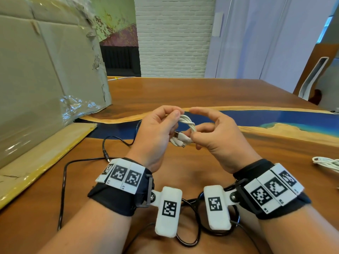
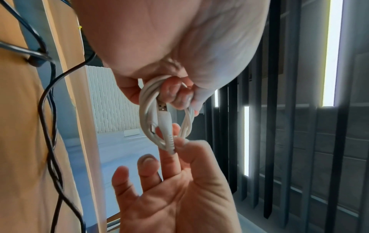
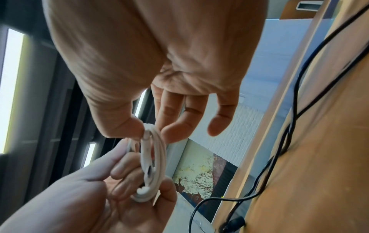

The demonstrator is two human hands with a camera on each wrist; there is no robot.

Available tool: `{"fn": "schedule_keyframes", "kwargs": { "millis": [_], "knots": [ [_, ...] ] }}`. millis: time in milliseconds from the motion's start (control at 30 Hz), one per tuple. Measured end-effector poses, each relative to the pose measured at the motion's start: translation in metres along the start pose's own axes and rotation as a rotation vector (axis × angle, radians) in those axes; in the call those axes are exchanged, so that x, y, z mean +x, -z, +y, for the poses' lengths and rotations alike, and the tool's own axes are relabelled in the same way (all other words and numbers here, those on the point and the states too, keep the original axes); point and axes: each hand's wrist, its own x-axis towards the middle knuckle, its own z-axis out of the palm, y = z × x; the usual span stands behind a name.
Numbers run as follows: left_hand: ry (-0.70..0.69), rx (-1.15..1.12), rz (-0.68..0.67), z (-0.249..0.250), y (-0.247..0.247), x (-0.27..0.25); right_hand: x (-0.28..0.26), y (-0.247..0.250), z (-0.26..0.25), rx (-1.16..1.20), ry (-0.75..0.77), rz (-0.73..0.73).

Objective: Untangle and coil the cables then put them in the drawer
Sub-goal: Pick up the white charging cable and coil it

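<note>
A small coil of white USB cable hangs in the air above the wooden table, held between both hands. My left hand grips the coil's left side with curled fingers. My right hand pinches the coil's right side between thumb and forefinger, its other fingers spread. In the left wrist view the coil shows its metal USB plug lying inside the loop. The right wrist view shows the coil edge on. A loose black cable lies on the table under my left forearm. No drawer is in view.
A large cardboard box wrapped in plastic film stands at the left, with a flat cardboard flap in front of it. Another white cable bundle lies at the table's right edge. Black cable loops lie near me.
</note>
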Motion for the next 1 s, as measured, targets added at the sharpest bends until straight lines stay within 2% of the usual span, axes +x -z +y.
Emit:
{"fn": "schedule_keyframes", "kwargs": {
  "millis": [200, 500, 700, 867, 1000],
  "knots": [
    [-0.014, 0.054, 0.117, -0.006, 0.0, 0.002, 0.002, -0.011, -0.001, -0.035, 0.005, 0.031],
    [-0.065, 0.0, 0.076, -0.002, 0.004, 0.003, 0.004, -0.013, 0.005, 0.226, -0.056, -0.048],
    [-0.21, 0.105, 0.042, -0.003, 0.008, 0.003, 0.004, -0.011, 0.005, 0.343, -0.118, -0.078],
    [-0.302, 0.228, 0.016, -0.006, 0.009, 0.003, 0.003, -0.008, 0.003, 0.239, -0.118, -0.09],
    [-0.295, 0.221, -0.01, -0.006, 0.009, 0.002, 0.0, -0.009, 0.002, 0.139, -0.09, -0.192]
  ]
}}
